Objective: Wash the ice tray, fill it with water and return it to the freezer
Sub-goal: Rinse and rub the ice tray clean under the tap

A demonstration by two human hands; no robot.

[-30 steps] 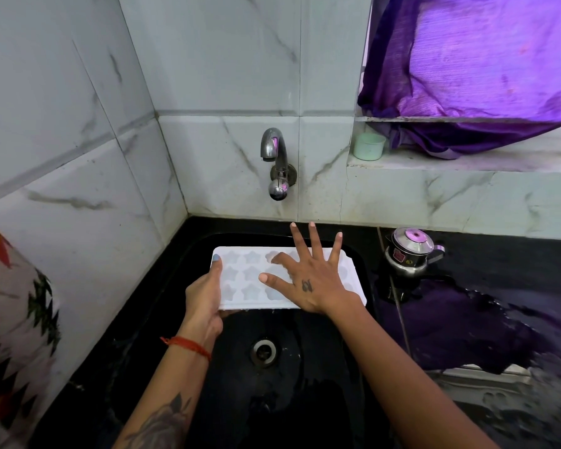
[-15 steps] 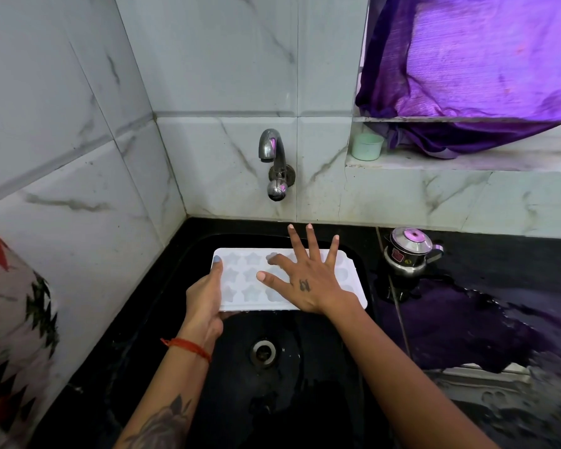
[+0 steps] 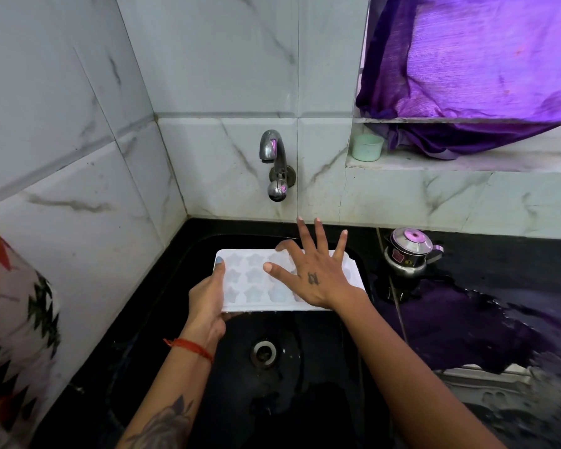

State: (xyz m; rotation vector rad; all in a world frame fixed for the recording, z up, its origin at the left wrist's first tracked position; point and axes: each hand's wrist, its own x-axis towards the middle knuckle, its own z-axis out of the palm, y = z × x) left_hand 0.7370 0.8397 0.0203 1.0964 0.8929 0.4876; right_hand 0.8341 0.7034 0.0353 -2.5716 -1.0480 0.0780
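Observation:
A white ice tray [image 3: 250, 280] with star-shaped cells is held level over the black sink [image 3: 188, 260], below the wall tap [image 3: 274, 163]. My left hand [image 3: 208, 299] grips the tray's left end, thumb on top and fingers underneath. Over the tray's right half, my right hand [image 3: 311, 273] is spread flat with straight fingers, covering several cells. No water runs from the tap.
The sink drain [image 3: 263, 351] lies below the tray. A small steel kettle [image 3: 405, 251] stands on the wet black counter at the right. A pale green cup [image 3: 366, 147] sits on the marble ledge under a purple curtain [image 3: 483, 59]. Tiled walls close the left and back.
My right hand has shifted slightly toward the tap, fingertips now past the tray's far edge. My left hand and the tray have hardly moved.

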